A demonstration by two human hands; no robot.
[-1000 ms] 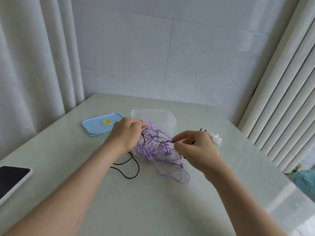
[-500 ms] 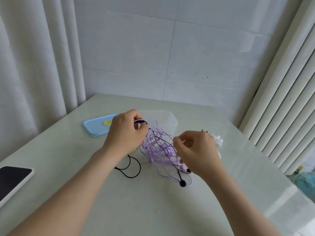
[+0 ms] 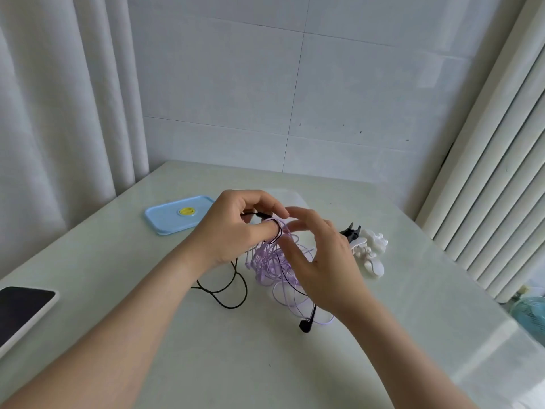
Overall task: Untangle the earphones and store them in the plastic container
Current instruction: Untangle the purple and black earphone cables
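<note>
Currently both hands are over the middle of the counter [image 3: 265, 364]. Left hand [image 3: 233, 234]: fingers curled, thumb and forefinger pinching the plug end [image 3: 261, 214] of the black earphone cable [image 3: 236, 290]; a strand loops round one of its fingers. Right hand [image 3: 324, 261]: fingers stretched out and loose, tips reaching toward the left hand's fingertips, thumb lying against the purple earphone tangle [image 3: 269, 261]; no strand plainly gripped. The tangle hangs from the left hand down to the counter between the two hands, its lower loops lying on the surface under the right wrist. The black earphone cable drops from the left hand into a loose loop on the counter below the left wrist. One black earbud [image 3: 305, 326] rests on the counter at the near edge of the purple loops. Black and purple strands are interwoven; number of sets, cannot tell. Plastic container [image 3: 296, 199], clear, sits just behind the hands and is mostly hidden by them; only part of its rim shows, contents cannot tell. Blue lid [image 3: 174, 219] with a round yellow sticker [image 3: 186, 211] lies flat to the left of the container. Right of the hands: a white hair claw [image 3: 373, 252] and a black clip [image 3: 351, 233], touching each other. Phone [image 3: 23, 311], screen dark, lies at the left edge of the counter. White tiled wall [image 3: 295, 84] behind, pale curtains [image 3: 59, 113] at the sides.
</note>
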